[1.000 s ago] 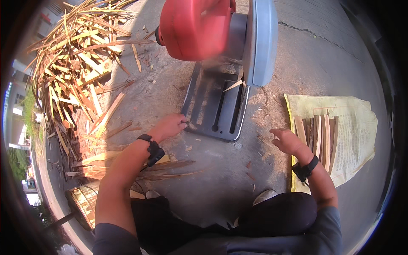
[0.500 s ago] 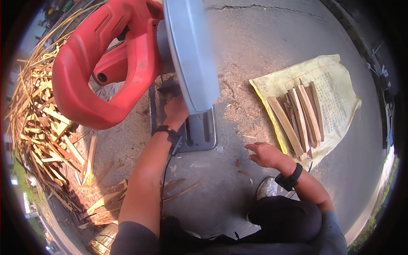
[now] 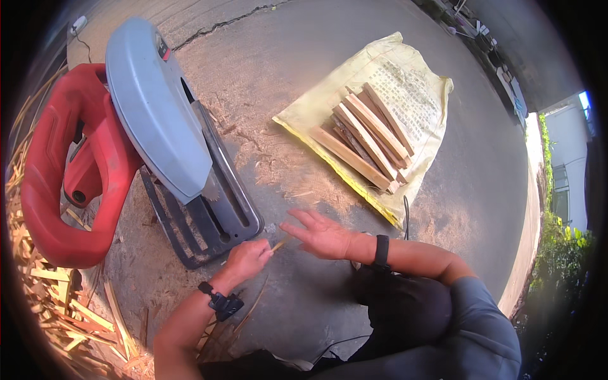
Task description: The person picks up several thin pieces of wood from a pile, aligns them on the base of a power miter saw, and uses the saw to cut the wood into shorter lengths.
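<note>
My left hand [image 3: 249, 258] is closed in front of the saw's near edge, and a short, thin piece of wood [image 3: 278, 246] sticks out between its fingertips. Just to its right, my right hand [image 3: 322, 235] has its fingers stretched out, close to the wood's end; whether they touch it I cannot tell. The cut-off saw [image 3: 158, 114] stands at the left, with a red loop handle, a blue-grey blade guard and a slotted dark base [image 3: 244, 223]. Part of its toothed blade [image 3: 211, 187] shows below the guard.
Several cut wood sticks [image 3: 373, 136] lie side by side on a pale yellow sack [image 3: 418, 66], right of the saw. A pile of offcuts [image 3: 69, 310] spreads at the lower left. Sawdust [image 3: 272, 161] covers the concrete between saw and sack.
The view has swung to the right. My left hand has come out from beneath the saw guard toward me, with the wood showing in it. My right hand has moved beside it, fingers spread.
</note>
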Tool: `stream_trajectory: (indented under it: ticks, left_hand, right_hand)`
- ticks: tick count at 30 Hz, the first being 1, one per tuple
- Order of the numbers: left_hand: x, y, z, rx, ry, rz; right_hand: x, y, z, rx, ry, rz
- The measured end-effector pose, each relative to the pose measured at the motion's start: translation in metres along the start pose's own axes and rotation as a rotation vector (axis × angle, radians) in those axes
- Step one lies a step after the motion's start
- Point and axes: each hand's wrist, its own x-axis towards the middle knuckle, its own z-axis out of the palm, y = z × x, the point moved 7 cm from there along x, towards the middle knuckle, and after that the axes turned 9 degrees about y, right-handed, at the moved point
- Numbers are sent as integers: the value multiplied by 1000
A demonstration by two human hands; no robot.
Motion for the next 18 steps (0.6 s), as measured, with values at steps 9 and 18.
stream_trajectory:
  ticks: [9, 18]
  left_hand:
    - [-3, 30, 28, -454, 3, 42]
    - [-118, -99, -16, -226, -167, -140]
  right_hand:
    - [-44, 36, -41, -58, -52, 137]
    - [-39, 126, -241, -682, 313, 535]
